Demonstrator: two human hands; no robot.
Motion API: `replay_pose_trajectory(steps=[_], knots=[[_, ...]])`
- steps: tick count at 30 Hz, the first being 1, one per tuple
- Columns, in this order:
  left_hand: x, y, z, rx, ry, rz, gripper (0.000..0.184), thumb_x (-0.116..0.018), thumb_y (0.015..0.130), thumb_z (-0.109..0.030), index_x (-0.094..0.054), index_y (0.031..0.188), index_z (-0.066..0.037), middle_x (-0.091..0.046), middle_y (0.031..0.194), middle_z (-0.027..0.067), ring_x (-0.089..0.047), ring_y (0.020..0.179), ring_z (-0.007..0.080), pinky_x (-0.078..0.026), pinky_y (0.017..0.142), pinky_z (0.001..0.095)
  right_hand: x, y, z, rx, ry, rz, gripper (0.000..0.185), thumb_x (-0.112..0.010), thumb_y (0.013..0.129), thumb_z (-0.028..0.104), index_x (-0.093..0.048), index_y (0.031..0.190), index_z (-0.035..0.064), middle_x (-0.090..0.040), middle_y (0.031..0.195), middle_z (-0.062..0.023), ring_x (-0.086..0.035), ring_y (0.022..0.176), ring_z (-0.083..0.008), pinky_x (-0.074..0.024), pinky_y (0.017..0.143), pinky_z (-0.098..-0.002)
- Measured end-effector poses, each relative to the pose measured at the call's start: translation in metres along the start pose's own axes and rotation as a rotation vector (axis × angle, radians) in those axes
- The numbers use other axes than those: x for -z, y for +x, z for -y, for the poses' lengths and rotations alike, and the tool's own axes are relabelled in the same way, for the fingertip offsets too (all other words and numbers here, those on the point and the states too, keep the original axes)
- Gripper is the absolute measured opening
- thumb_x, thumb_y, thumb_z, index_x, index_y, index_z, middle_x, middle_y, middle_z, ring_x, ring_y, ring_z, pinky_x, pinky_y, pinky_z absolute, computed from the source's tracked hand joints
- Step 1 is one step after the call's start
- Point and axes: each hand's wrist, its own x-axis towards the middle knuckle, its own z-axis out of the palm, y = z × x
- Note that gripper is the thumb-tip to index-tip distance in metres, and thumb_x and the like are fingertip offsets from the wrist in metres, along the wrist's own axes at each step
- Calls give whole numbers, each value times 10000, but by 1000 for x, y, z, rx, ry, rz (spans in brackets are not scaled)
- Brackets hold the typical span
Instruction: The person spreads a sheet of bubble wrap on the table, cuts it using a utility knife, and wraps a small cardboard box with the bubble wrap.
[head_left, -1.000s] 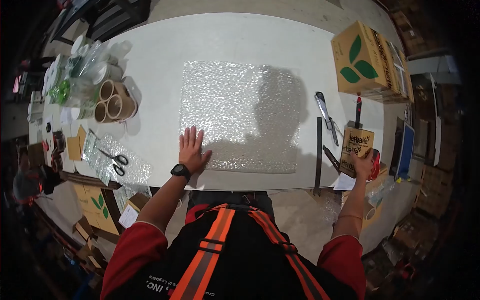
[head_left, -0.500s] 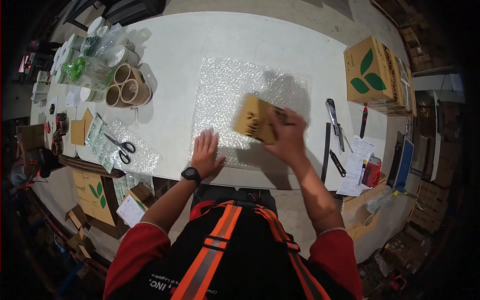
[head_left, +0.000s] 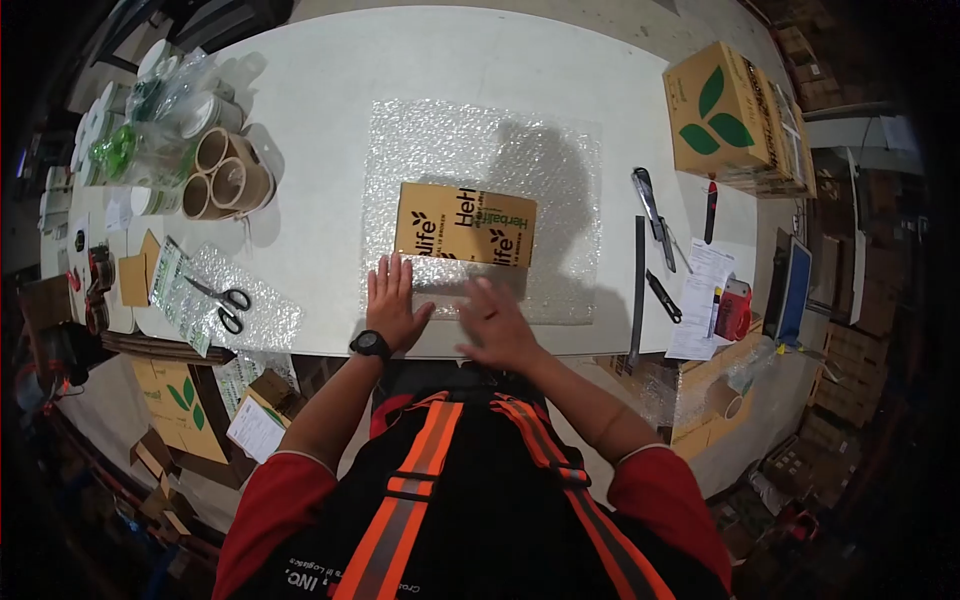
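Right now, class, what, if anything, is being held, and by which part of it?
Nothing is visibly gripped: the left hand lies flat on the wrap, and the right hand, blurred, is open near the small box.

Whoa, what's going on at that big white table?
A person is working with a small brown box, which sits on a flat sheet of bubble wrap on the white table. Their left hand lies spread at the near side of the wrap. Their right hand is blurry and open near the box; I can't tell if it touches anything. The box isn't wrapped up.
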Motion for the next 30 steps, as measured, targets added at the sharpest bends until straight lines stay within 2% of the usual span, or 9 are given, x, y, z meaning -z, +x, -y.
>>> replay_pose_trajectory(steps=[2, 4, 8, 14, 16, 18, 20, 23, 30], knots=[[0, -5, 8, -25, 29, -5, 844, -572, 804, -495, -261, 1399, 17, -212, 1474, 233, -146, 1381, 401, -117, 1112, 518, -31, -41, -51, -329, -230, 163, 689, -537, 815, 526, -420, 1357, 117, -295, 1464, -145, -178, 1386, -330, -76, 1119, -529], [8, -7, 19, -106, 45, 62, 873, -579, 781, -546, -278, 1393, -2, -223, 1468, 233, -157, 1378, 400, -131, 1110, 519, -33, -92, -94, -304, -247, 9, 705, -536, 826, 515, -374, 1390, 124, -161, 1523, -119, -112, 1408, -314, -71, 1120, -518], [16, -8, 31, -178, 86, 118, 948, -634, 718, -591, -282, 1396, -28, -228, 1474, 211, -177, 1380, 368, -148, 1109, 516, -14, -111, -104, -318, -273, -28, 683, -593, 800, 461, -401, 1361, 121, -224, 1500, -115, -157, 1392, -328, -118, 1097, -554], [28, -7, 33, -349, 74, -56, 532, -739, 704, -285, -564, 1136, -29, -483, 1262, 156, -422, 1222, 343, -352, 1025, 458, -3, -82, -68, -195, -199, -194, 671, -691, 731, 356, -464, 1300, 85, -388, 1372, -190, -320, 1306, -362, -236, 1065, -532], [33, -4, 36, -367, -231, -41, 481, -715, 729, -241, -567, 1134, -28, -527, 1205, 161, -480, 1154, 357, -407, 967, 457, 2, -64, -61, -276, 199, -245, 668, -688, 739, 355, -459, 1298, 70, -392, 1366, -188, -360, 1275, -362, -294, 1057, -453], [32, 2, 40, -233, -246, -85, 439, -674, 796, -220, -548, 1161, -13, -561, 1171, 146, -522, 1107, 337, -445, 908, 443, 11, -37, -66, -272, 300, -345, 627, -648, 792, 326, -445, 1313, 41, -404, 1363, -167, -391, 1262, -312, -333, 1036, -377], [30, 25, 46, 268, -1030, -174, 470, -550, 911, -320, -497, 1251, 0, -544, 1234, 146, -494, 1169, 277, -406, 962, 399, 12, -11, -80, -539, 970, -602, 481, -509, 926, 306, -447, 1309, 22, -446, 1340, -131, -439, 1231, -230, -384, 980, -366], [33, 63, 42, 381, -1452, -72, 546, -366, 983, -405, -413, 1342, 4, -498, 1313, 139, -443, 1229, 212, -341, 1024, 343, 9, 27, -102, -555, 1323, -529, 511, -393, 977, 360, -400, 1356, 17, -455, 1332, -115, -459, 1186, -186, -354, 1005, -311], [42, 66, 15, 352, -1377, -51, 539, -256, 1010, -377, -366, 1379, 0, -469, 1345, 117, -425, 1241, 180, -300, 1049, 287, 17, 60, -79, -559, 1144, -500, 505, -328, 998, 381, -444, 1322, 12, -557, 1186, -109, -526, 1065, -160, -406, 931, -301]])
